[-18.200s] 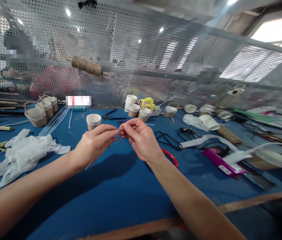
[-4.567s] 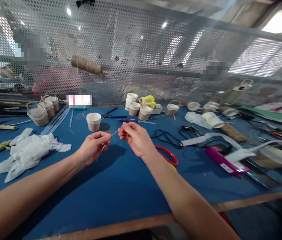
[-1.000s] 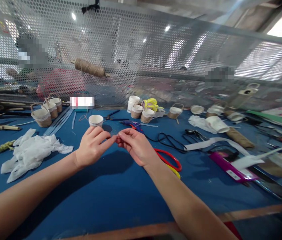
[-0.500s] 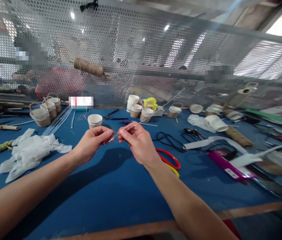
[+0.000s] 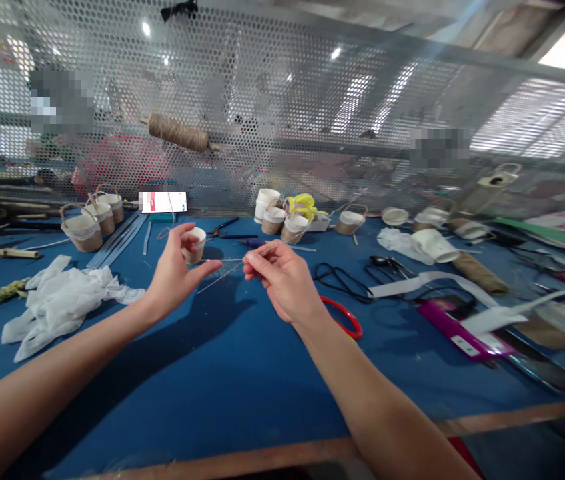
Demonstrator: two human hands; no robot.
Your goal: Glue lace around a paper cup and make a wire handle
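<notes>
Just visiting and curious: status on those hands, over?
Right hand pinches thin, silvery, wiry strands. Left hand open nearby. Nearest obstacle: round white-and-brown cup behind left hand.

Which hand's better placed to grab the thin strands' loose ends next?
Left, probably. The left hand is open, thumb and fingers spread, right by those ends; the right hand is already pinching the thin strands.

I have my left forearm (image 5: 69, 360) and right forearm (image 5: 362, 377) angled inward from the near side, the left hand (image 5: 172, 273) spread with its thumb (image 5: 204, 272) standing apart, the right hand (image 5: 286, 280) just to its right in a thumb-and-finger pinch.
</notes>
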